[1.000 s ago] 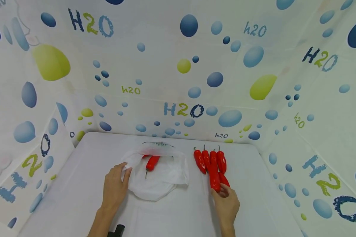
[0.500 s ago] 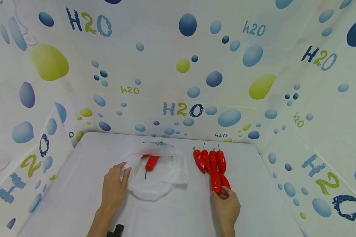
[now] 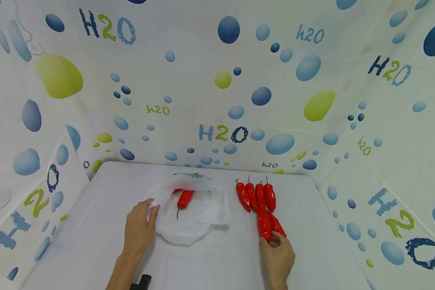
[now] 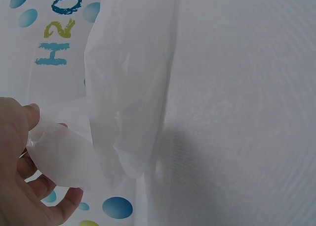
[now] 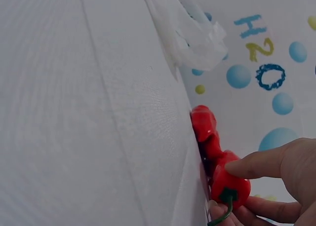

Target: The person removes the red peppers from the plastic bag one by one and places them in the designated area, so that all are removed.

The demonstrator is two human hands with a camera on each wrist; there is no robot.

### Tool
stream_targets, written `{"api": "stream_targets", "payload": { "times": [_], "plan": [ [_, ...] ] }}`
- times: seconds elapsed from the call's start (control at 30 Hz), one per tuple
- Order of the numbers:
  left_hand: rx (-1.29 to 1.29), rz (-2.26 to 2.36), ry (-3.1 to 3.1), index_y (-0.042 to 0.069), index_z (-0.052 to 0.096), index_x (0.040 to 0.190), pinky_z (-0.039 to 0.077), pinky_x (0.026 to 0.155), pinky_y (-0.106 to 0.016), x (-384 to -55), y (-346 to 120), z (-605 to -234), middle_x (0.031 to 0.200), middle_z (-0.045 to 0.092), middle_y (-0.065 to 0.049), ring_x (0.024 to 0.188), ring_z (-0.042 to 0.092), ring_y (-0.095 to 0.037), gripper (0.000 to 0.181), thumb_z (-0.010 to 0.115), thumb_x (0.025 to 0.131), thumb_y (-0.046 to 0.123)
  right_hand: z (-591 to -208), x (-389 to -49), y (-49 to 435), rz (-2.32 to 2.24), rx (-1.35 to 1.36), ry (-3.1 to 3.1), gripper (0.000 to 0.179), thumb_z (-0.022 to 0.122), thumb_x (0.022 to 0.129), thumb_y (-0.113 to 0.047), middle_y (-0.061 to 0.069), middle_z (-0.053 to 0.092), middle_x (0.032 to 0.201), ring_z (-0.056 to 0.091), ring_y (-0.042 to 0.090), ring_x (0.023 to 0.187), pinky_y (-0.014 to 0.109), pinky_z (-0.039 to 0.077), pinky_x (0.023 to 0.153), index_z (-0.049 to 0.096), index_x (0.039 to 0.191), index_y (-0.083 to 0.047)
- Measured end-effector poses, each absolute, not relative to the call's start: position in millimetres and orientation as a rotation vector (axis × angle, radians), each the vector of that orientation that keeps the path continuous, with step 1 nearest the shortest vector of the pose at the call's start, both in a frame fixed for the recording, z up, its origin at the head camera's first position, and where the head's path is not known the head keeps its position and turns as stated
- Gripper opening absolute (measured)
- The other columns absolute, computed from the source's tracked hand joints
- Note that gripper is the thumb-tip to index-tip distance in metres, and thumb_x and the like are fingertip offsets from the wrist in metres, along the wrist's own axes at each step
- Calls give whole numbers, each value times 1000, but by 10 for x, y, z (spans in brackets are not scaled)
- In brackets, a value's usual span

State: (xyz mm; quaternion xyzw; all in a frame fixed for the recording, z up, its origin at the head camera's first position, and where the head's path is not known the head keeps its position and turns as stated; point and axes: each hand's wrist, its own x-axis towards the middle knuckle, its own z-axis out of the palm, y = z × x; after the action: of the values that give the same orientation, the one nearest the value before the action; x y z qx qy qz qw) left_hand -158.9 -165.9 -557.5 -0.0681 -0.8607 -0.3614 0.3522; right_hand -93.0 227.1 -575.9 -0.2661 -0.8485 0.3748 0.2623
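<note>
In the head view, my left hand (image 3: 139, 229) pinches the left edge of the mouth of a white plastic bag (image 3: 188, 237), lying on the table. The left wrist view shows the bag's thin film (image 4: 64, 159) between thumb and fingers. Inside the bag lies a red pepper (image 3: 185, 199) with its stem toward me; part of another shows behind it. My right hand (image 3: 280, 257) grips the stem end of a red pepper (image 3: 264, 225), whose green stem shows in the right wrist view. A second pepper (image 3: 276, 223) lies slanted against its right side.
Behind the held pepper, several red peppers (image 3: 242, 196) lie in a row, stems toward the back wall. A black object (image 3: 142, 282) pokes in beside my left forearm. The white table (image 3: 210, 266) meets walls (image 3: 188, 72) printed with bubbles and "H2O".
My right hand has drawn the gripped pepper slightly toward me, and the pepper at its right has slid the same way. My left hand and the bag stay in place.
</note>
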Motion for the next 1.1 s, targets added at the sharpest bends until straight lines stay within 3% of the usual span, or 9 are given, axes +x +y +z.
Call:
{"api": "stream_targets", "payload": {
  "times": [0.57, 1.0, 1.1],
  "plan": [
    [-168, -944, -2247, -6, 64, 123, 50, 88, -63, -1589, -1666, -5580, 110, 69, -26, 102, 65, -49, 33, 77, 94, 6, -5729, -860, 2247, 1025, -771, -2312, 44, 90, 80, -18, 20, 75, 100, 71, 27, 76, 30, 54, 59, 75, 116, 2],
    [-181, -936, -2214, -6, 65, 121, 50, 86, -61, -1596, -1677, -5584, 107, 69, -25, 99, 65, -48, 34, 79, 92, 3, -5689, -843, 2213, 979, -740, -2268, 40, 90, 81, -16, 18, 76, 102, 73, 32, 87, 41, 55, 71, 76, 115, 0],
    [-183, -937, -2211, -6, 65, 121, 51, 86, -61, -1596, -1676, -5572, 108, 70, -25, 100, 65, -48, 35, 79, 91, 2, -5655, -873, 2187, 970, -717, -2235, 39, 90, 82, -18, 15, 76, 102, 72, 29, 87, 35, 57, 73, 76, 115, -2]
  ]
}}
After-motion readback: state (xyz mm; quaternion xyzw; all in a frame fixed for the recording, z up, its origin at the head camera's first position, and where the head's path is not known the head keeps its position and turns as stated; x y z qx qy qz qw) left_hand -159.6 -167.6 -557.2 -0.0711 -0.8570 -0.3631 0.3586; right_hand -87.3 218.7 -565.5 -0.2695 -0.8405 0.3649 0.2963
